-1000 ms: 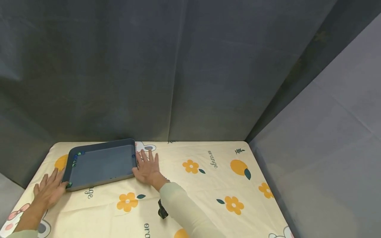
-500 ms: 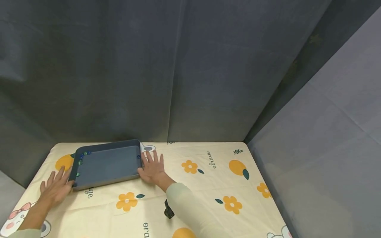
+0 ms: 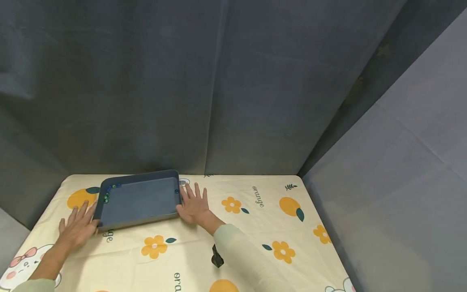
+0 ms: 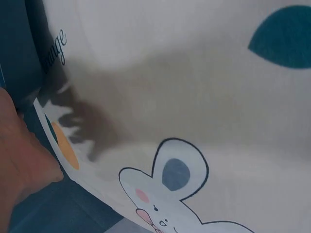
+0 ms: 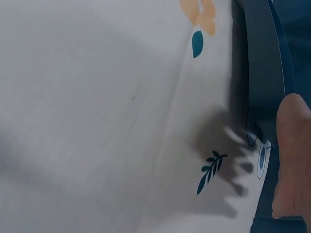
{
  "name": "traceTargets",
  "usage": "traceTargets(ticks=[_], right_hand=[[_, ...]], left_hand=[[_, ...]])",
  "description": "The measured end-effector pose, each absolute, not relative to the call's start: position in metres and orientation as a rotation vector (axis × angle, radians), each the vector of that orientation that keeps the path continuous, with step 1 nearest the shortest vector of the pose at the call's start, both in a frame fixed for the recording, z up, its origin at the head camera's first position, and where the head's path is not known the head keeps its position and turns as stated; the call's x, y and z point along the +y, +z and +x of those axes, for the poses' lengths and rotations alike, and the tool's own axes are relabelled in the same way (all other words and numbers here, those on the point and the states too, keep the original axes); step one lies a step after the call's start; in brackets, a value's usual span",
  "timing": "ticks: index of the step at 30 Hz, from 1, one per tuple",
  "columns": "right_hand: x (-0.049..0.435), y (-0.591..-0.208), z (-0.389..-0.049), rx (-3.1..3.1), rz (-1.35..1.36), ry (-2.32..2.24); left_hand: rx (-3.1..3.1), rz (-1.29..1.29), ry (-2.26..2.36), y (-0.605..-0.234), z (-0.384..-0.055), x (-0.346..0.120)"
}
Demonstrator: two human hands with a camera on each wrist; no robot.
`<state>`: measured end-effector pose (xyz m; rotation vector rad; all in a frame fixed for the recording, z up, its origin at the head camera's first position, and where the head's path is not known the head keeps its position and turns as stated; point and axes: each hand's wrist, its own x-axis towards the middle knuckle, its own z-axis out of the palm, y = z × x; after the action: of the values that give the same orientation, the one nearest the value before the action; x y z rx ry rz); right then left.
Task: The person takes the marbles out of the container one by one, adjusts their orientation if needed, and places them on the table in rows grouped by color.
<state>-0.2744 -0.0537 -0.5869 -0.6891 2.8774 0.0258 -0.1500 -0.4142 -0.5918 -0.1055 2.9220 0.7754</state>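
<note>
A dark blue-grey rectangular tray (image 3: 142, 202) is held between two hands near the far left of the table. The left hand (image 3: 78, 225) presses its left end with fingers straight and spread, the thumb at the near corner. Against the right end lies the right hand (image 3: 193, 206), its fingers likewise straight and fanned out. Several small blue and green marbles (image 3: 106, 198) line the tray's left wall and far left corner; one dark blue marble (image 3: 176, 191) sits by the right wall. Both wrist views show a thumb against the tray's outer wall (image 5: 266, 68).
A cream tablecloth (image 3: 255, 227) printed with oranges, flowers and rabbits covers the table. A dark grey curtain (image 3: 146, 89) rises behind the far edge, and a lighter panel (image 3: 401, 194) stands along the right side. A small black device (image 3: 217, 257) shows beside the right sleeve.
Both hands have carried the tray steadily to the right. Inside it, green marbles from the near left corner have rolled farther up along the left wall.
</note>
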Motion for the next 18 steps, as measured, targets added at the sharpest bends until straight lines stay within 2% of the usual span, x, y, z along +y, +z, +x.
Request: traceTargets(ticks=[18], right_hand=[[-0.021,-0.582,-0.274,2.906,-0.701,-0.023]], left_hand=[[2.945,-0.087,0.802,-0.588,-0.16,-0.385]])
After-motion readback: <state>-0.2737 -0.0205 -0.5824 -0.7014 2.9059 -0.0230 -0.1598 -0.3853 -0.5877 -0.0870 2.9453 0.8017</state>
